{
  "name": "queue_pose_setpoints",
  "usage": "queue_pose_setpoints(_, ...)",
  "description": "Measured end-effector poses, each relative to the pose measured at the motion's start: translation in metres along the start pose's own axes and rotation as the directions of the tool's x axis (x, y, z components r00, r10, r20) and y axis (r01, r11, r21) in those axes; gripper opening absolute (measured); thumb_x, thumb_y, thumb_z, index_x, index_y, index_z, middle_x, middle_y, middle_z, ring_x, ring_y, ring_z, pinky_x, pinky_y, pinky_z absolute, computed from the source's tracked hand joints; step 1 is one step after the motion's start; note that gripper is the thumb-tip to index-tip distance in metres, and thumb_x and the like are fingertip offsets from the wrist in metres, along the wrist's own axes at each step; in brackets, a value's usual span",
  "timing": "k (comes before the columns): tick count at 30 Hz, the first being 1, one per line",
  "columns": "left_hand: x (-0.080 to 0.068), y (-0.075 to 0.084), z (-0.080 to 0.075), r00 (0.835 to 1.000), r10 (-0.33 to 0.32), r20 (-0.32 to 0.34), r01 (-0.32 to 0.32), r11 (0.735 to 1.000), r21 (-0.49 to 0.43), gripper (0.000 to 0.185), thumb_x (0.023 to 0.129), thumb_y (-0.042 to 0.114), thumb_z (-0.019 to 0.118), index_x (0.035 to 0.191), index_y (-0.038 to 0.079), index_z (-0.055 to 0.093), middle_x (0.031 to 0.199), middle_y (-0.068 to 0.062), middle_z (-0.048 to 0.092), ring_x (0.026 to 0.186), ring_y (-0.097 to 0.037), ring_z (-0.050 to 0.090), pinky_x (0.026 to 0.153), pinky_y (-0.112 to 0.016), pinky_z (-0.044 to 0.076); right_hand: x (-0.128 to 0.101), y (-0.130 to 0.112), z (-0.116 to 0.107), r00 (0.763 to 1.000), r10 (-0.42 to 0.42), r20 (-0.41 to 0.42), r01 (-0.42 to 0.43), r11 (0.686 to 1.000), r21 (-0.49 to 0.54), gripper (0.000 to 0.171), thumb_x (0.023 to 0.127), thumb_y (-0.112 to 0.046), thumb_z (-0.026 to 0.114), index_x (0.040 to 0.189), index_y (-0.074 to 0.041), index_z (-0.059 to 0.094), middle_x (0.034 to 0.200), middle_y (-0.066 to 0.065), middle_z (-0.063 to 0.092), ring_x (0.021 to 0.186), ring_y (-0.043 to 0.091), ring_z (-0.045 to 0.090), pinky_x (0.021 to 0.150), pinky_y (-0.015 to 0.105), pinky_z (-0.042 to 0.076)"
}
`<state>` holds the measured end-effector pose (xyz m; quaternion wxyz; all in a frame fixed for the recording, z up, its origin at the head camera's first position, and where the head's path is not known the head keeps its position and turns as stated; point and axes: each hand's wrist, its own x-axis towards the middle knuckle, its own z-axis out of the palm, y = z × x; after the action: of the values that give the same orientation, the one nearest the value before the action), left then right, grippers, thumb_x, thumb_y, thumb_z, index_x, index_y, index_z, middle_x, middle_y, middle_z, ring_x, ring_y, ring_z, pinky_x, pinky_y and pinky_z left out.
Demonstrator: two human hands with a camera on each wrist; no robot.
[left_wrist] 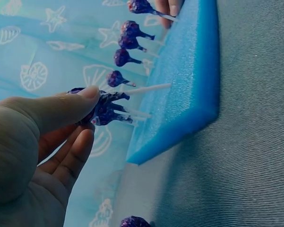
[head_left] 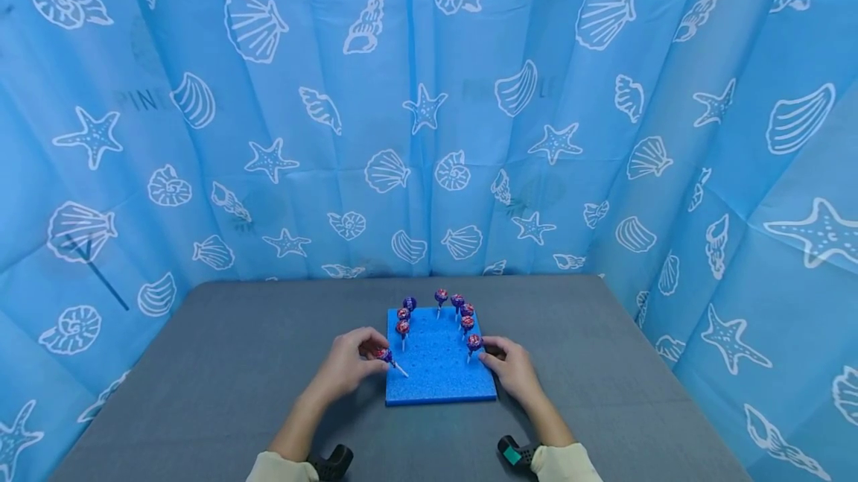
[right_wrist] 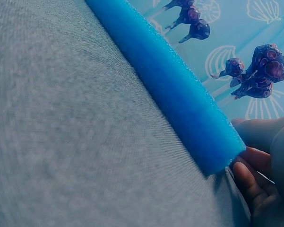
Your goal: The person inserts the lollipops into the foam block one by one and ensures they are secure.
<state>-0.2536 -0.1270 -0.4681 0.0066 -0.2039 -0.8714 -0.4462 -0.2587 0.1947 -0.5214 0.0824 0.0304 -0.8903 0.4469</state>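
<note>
A blue foam pad (head_left: 439,374) lies on the grey table (head_left: 234,363), with several purple-wrapped lollipops (head_left: 440,296) standing in it in an arc. My left hand (head_left: 374,354) pinches one lollipop (head_left: 385,354) by its head at the pad's left edge, its white stick slanting down onto the foam. The left wrist view shows thumb and fingers (left_wrist: 78,109) round that wrapped head (left_wrist: 106,106). My right hand (head_left: 494,354) grips the pad's right edge beside the nearest standing lollipop (head_left: 474,342). Its fingers (right_wrist: 255,184) hug the foam edge (right_wrist: 179,99).
Blue seashell-print curtains (head_left: 429,109) close in the table at the back and both sides. One more wrapped lollipop (left_wrist: 134,221) lies on the table near my left hand. Bare grey table surrounds the pad.
</note>
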Motion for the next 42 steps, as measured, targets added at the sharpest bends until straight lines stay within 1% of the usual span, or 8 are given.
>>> queue_pose_setpoints(2, 0.001, 0.0, 0.0, 1.0, 0.007, -0.008, -0.006, 1.0, 0.013, 0.023, 0.085, 0.016, 0.077, 0.105, 0.012, 0.067, 0.095, 0.005, 0.061, 0.084, -0.014, 0.057, 0.074, -0.028, 0.051, 0.0, 0.0, 0.0, 1.0, -0.003, 0.0, 0.003, 1.0, 0.0, 0.026, 0.091, -0.008, 0.069, 0.116, -0.004, 0.067, 0.11, 0.008, 0.066, 0.1, 0.026, 0.061, 0.087, 0.046, 0.05)
queue_pose_setpoints(6, 0.003, 0.002, 0.001, 0.999, 0.039, -0.022, -0.038, 0.998, 0.045, 0.021, 0.084, 0.015, 0.077, 0.103, 0.012, 0.068, 0.096, 0.006, 0.062, 0.085, -0.013, 0.058, 0.075, -0.028, 0.052, 0.001, 0.001, -0.001, 1.0, -0.007, 0.002, 0.007, 1.0, 0.0, 0.026, 0.091, -0.008, 0.069, 0.116, -0.005, 0.068, 0.11, 0.008, 0.066, 0.1, 0.026, 0.061, 0.087, 0.047, 0.05)
queue_pose_setpoints(11, 0.008, 0.005, 0.006, 0.997, 0.08, -0.01, -0.079, 0.994, 0.077, 0.021, 0.084, 0.014, 0.077, 0.103, 0.011, 0.07, 0.097, 0.007, 0.061, 0.086, -0.012, 0.058, 0.076, -0.028, 0.052, 0.001, 0.002, -0.001, 1.0, -0.009, 0.0, 0.009, 1.0, 0.003, 0.026, 0.091, -0.008, 0.068, 0.116, -0.005, 0.068, 0.11, 0.008, 0.066, 0.1, 0.026, 0.061, 0.088, 0.047, 0.05)
queue_pose_setpoints(15, 0.012, 0.009, 0.01, 0.994, 0.112, -0.002, -0.111, 0.99, 0.091, 0.019, 0.085, 0.014, 0.077, 0.103, 0.012, 0.071, 0.096, 0.009, 0.059, 0.086, -0.011, 0.057, 0.075, -0.028, 0.052, 0.001, 0.002, 0.0, 1.0, -0.008, -0.002, 0.008, 1.0, 0.0, 0.026, 0.091, -0.008, 0.069, 0.116, -0.005, 0.068, 0.109, 0.008, 0.066, 0.1, 0.026, 0.061, 0.087, 0.046, 0.05)
queue_pose_setpoints(20, 0.016, 0.012, 0.014, 0.989, 0.151, 0.007, -0.151, 0.983, 0.1, 0.02, 0.084, 0.011, 0.077, 0.104, 0.011, 0.072, 0.097, 0.008, 0.058, 0.086, -0.012, 0.057, 0.073, -0.027, 0.051, 0.0, 0.001, 0.0, 1.0, -0.006, -0.002, 0.006, 1.0, -0.004, 0.025, 0.091, -0.008, 0.068, 0.116, -0.005, 0.068, 0.109, 0.008, 0.066, 0.099, 0.025, 0.061, 0.087, 0.046, 0.051)
queue_pose_setpoints(28, 0.018, 0.014, 0.02, 0.991, 0.133, 0.021, -0.135, 0.984, 0.115, 0.02, 0.085, 0.01, 0.076, 0.104, 0.011, 0.073, 0.099, 0.006, 0.058, 0.086, -0.013, 0.056, 0.073, -0.026, 0.051, 0.001, 0.001, 0.0, 1.0, -0.011, -0.001, 0.011, 1.0, 0.004, 0.025, 0.091, -0.008, 0.068, 0.116, -0.005, 0.068, 0.109, 0.008, 0.066, 0.1, 0.026, 0.061, 0.087, 0.046, 0.05)
queue_pose_setpoints(36, 0.017, 0.011, 0.024, 0.992, 0.128, 0.02, -0.129, 0.985, 0.111, 0.02, 0.085, 0.01, 0.076, 0.105, 0.011, 0.073, 0.098, 0.006, 0.058, 0.086, -0.014, 0.056, 0.073, -0.024, 0.051, 0.0, 0.001, 0.0, 1.0, -0.012, 0.0, 0.012, 1.0, 0.002, 0.025, 0.091, -0.008, 0.068, 0.116, -0.005, 0.068, 0.108, 0.008, 0.066, 0.099, 0.025, 0.061, 0.087, 0.046, 0.051)
queue_pose_setpoints(42, 0.016, 0.009, 0.026, 0.992, 0.124, 0.018, -0.126, 0.986, 0.107, 0.022, 0.084, 0.01, 0.077, 0.105, 0.011, 0.073, 0.098, 0.007, 0.058, 0.087, -0.013, 0.056, 0.074, -0.025, 0.052, 0.0, 0.002, 0.0, 1.0, -0.011, -0.001, 0.011, 1.0, -0.006, 0.025, 0.091, -0.008, 0.068, 0.116, -0.005, 0.068, 0.109, 0.008, 0.066, 0.1, 0.026, 0.061, 0.087, 0.046, 0.05)
